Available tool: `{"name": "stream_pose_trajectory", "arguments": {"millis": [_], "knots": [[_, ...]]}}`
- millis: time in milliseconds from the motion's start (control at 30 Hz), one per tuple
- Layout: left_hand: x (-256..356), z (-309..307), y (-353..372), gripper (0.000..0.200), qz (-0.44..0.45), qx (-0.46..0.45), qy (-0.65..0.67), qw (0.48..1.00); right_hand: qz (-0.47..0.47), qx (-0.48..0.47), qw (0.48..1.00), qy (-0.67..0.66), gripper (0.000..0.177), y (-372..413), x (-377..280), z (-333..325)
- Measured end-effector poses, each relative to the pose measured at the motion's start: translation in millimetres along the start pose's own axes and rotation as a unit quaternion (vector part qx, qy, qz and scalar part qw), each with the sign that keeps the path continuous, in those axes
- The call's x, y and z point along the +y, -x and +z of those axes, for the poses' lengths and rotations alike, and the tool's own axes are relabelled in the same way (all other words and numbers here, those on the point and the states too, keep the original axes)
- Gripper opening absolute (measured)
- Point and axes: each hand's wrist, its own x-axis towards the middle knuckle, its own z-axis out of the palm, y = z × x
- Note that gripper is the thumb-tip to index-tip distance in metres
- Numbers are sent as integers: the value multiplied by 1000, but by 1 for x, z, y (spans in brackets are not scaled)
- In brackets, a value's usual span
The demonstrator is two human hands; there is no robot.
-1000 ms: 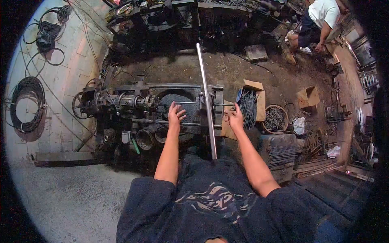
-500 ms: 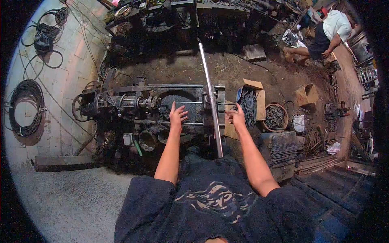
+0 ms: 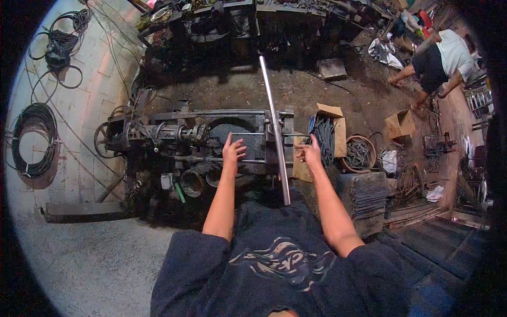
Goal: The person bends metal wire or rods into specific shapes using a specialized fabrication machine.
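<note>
Hands at old machine [image 3: 174, 134], 1 each side of long steel lever [image 3: 273, 116].
Left of the lever, left hand [image 3: 233, 151] lies on the bed with fingers spread, released; just right of the lever, right hand [image 3: 309, 154] curls at thin rod [image 3: 293, 136], grip I cannot tell. Better keep the rod level and knuckles off the lever. Further right, box of rods [image 3: 325, 138] and basket [image 3: 359, 154] crowd the elbow; beyond the lever's far end, dirt floor [image 3: 317, 95] is open.

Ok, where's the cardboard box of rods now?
Head view, right of centre: the cardboard box lies beside the right hand, left of the round basket.
</note>
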Motion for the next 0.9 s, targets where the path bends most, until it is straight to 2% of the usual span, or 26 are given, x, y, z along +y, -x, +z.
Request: {"name": "stream_pose_trajectory", "arguments": {"millis": [333,633,733,767,800,833,900], "knots": [[-3,1,-3,64,4,10,23,1000,4,-25,1000,2,68,-3,4,-8],[-4,1,-3,65,-3,24,27,999,0,-52,999,-1,76,2,-2,-10],[-6,-2,-5,67,14,30,16,999,13,-3,999,43,74,-3,3,-10],[-7,-5,-5,67,16,31,16,999,-83,84,983,143,71,-13,9,-12],[-6,-7,-1,68,22,35,34,999,-178,169,939,239,69,-24,10,-12],[-5,-8,1,69,27,39,52,998,-183,179,917,306,64,-19,-20,-5],[-4,-10,5,71,21,36,63,997,-269,98,890,354,61,-20,-82,16]]}}
